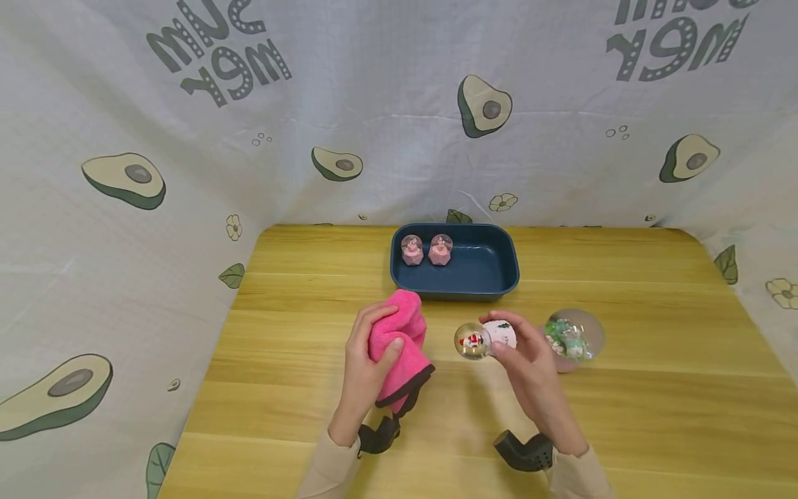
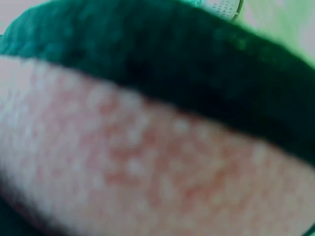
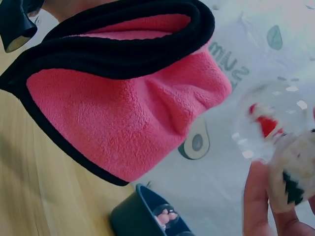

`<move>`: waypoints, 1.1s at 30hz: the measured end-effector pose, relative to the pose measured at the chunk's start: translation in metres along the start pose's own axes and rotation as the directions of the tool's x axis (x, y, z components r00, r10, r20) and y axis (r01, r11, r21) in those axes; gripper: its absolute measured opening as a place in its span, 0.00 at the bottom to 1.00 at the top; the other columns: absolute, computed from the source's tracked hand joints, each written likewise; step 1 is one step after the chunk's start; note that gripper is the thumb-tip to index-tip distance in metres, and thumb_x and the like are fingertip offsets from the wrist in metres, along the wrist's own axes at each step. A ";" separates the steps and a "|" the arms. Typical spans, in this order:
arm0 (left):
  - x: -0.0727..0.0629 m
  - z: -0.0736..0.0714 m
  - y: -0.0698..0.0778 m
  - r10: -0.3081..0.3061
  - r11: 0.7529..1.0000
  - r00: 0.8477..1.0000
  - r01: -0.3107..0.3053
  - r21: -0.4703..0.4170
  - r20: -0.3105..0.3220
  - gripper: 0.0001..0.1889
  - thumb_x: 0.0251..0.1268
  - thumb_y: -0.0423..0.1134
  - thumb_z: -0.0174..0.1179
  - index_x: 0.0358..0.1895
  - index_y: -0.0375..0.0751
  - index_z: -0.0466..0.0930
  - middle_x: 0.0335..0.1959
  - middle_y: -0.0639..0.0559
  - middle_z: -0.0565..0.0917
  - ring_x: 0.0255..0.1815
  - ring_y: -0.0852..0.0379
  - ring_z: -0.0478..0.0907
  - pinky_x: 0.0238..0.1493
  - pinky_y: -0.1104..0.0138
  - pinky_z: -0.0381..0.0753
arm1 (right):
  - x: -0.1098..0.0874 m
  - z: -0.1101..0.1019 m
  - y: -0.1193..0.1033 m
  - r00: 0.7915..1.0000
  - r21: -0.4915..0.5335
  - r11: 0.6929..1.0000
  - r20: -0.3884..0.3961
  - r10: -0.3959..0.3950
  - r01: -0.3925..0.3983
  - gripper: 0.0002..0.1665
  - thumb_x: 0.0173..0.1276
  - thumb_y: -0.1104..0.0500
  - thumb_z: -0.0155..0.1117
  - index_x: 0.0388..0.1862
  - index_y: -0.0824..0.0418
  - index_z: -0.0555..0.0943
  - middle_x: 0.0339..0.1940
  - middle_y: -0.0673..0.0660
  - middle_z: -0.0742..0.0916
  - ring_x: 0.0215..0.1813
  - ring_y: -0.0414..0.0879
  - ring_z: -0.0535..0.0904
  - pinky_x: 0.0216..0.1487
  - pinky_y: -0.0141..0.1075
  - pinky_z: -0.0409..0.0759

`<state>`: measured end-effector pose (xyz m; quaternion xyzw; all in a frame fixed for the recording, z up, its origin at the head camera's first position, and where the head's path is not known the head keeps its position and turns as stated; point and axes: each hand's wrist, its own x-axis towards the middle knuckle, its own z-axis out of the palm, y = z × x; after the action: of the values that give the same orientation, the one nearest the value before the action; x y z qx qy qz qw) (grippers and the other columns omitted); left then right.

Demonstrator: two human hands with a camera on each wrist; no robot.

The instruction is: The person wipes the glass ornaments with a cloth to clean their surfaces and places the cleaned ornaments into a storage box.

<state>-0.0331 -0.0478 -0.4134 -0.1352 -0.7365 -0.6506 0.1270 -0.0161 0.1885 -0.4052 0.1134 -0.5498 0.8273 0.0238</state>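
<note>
My left hand (image 1: 368,360) grips a bunched pink cloth (image 1: 402,346) with a dark edge band, in front of the tray. In my right hand (image 1: 530,367) is a small snow globe (image 1: 472,341) with a white base and a red-and-white figure inside. The fingers and thumb pinch its base, and the glass ball points left toward the cloth, a gap between them. From the right wrist view, the pink cloth (image 3: 133,108) hangs in folds and the snow globe (image 3: 268,123) shows a green tree on its base. Blurred cloth and its dark band (image 2: 162,59) fill most of the left wrist view.
A dark blue tray (image 1: 480,277) stands at the back middle of the wooden table (image 1: 299,333), with two small pink-based snow globes (image 1: 440,249) at its left side. Right of my right hand lies a larger snow globe (image 1: 573,336) with green contents. A printed curtain (image 1: 399,152) hangs behind.
</note>
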 end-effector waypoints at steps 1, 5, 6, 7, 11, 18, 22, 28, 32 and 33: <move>0.000 0.000 0.000 0.002 1.000 1.000 -0.002 -0.001 0.001 0.21 0.60 0.34 0.60 0.58 0.43 0.74 0.59 0.48 0.73 0.59 0.50 0.70 0.51 0.59 0.79 | 0.000 0.001 0.000 1.000 -0.008 1.000 0.003 0.006 -0.006 0.21 0.66 0.77 0.49 0.58 0.69 0.72 0.56 0.60 0.76 0.54 0.48 0.72 0.50 0.33 0.77; 0.000 0.002 0.000 0.004 1.000 1.000 -0.004 -0.001 0.008 0.21 0.60 0.34 0.60 0.58 0.43 0.74 0.59 0.48 0.73 0.59 0.50 0.70 0.51 0.59 0.79 | 0.000 0.004 0.000 0.999 -0.013 0.999 0.009 0.052 -0.052 0.22 0.64 0.79 0.51 0.57 0.68 0.73 0.55 0.59 0.78 0.54 0.47 0.73 0.49 0.32 0.77; 0.000 0.002 0.000 0.003 1.000 1.000 -0.003 -0.001 0.010 0.21 0.60 0.34 0.60 0.58 0.43 0.74 0.59 0.48 0.73 0.59 0.50 0.71 0.51 0.59 0.79 | 0.000 0.005 0.000 0.998 -0.008 0.998 0.009 0.067 -0.067 0.23 0.64 0.79 0.51 0.57 0.67 0.73 0.55 0.58 0.78 0.53 0.46 0.74 0.49 0.33 0.77; 0.000 0.002 0.000 0.003 1.000 1.000 -0.003 0.000 0.012 0.21 0.60 0.34 0.60 0.58 0.43 0.74 0.59 0.48 0.73 0.59 0.50 0.71 0.51 0.58 0.78 | 0.000 0.006 -0.001 0.997 -0.005 0.997 0.011 0.080 -0.080 0.24 0.63 0.79 0.52 0.57 0.66 0.73 0.55 0.58 0.78 0.53 0.46 0.74 0.49 0.33 0.77; -0.001 0.003 0.000 -0.004 1.000 1.000 0.004 0.001 0.012 0.21 0.60 0.35 0.60 0.58 0.43 0.74 0.59 0.48 0.73 0.59 0.50 0.71 0.51 0.58 0.78 | -0.001 0.007 -0.004 0.994 0.005 0.994 0.025 0.109 -0.109 0.26 0.62 0.79 0.51 0.58 0.64 0.73 0.55 0.58 0.77 0.52 0.46 0.76 0.50 0.34 0.78; 0.001 0.008 0.002 -0.012 0.999 0.999 0.014 -0.036 0.049 0.22 0.61 0.39 0.61 0.59 0.45 0.73 0.60 0.50 0.73 0.59 0.50 0.70 0.50 0.59 0.79 | -0.001 0.012 -0.007 0.999 -0.048 0.999 0.028 0.028 -0.026 0.27 0.62 0.81 0.51 0.59 0.65 0.73 0.54 0.58 0.78 0.53 0.46 0.77 0.52 0.34 0.78; 0.002 0.012 0.006 -0.024 0.997 0.997 0.030 -0.070 0.079 0.23 0.62 0.42 0.60 0.61 0.46 0.72 0.61 0.51 0.72 0.60 0.50 0.69 0.49 0.59 0.80 | 0.000 0.012 -0.007 0.994 -0.162 0.984 0.091 -0.058 0.072 0.27 0.60 0.82 0.54 0.59 0.72 0.71 0.55 0.58 0.80 0.55 0.46 0.76 0.54 0.32 0.76; 0.006 0.014 0.010 -0.006 0.995 0.994 0.017 -0.103 0.108 0.24 0.64 0.45 0.59 0.63 0.47 0.71 0.62 0.51 0.72 0.62 0.51 0.68 0.50 0.59 0.79 | 0.003 0.013 -0.012 0.943 -0.309 0.904 0.247 -0.224 0.295 0.30 0.50 0.84 0.63 0.55 0.76 0.72 0.59 0.65 0.76 0.62 0.51 0.71 0.60 0.33 0.71; 0.009 0.016 0.014 0.016 0.992 0.990 0.002 -0.126 0.141 0.25 0.65 0.47 0.57 0.64 0.47 0.70 0.63 0.51 0.71 0.64 0.51 0.66 0.50 0.59 0.79 | 0.005 0.015 -0.016 0.869 -0.409 0.779 0.358 -0.342 0.475 0.23 0.57 0.69 0.70 0.51 0.73 0.76 0.56 0.68 0.76 0.61 0.51 0.71 0.58 0.32 0.73; 0.009 0.017 0.015 0.024 0.991 0.988 -0.003 -0.134 0.155 0.25 0.66 0.48 0.56 0.64 0.46 0.69 0.63 0.51 0.70 0.64 0.51 0.66 0.51 0.59 0.79 | 0.007 0.015 -0.017 0.844 -0.444 0.727 0.386 -0.372 0.524 0.22 0.60 0.64 0.70 0.50 0.72 0.77 0.55 0.68 0.77 0.59 0.50 0.73 0.56 0.31 0.74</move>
<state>-0.0360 -0.0290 -0.3989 -0.1990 -0.6980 -0.6849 0.0639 -0.0172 0.1805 -0.3829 0.3444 -0.7108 0.5863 0.1800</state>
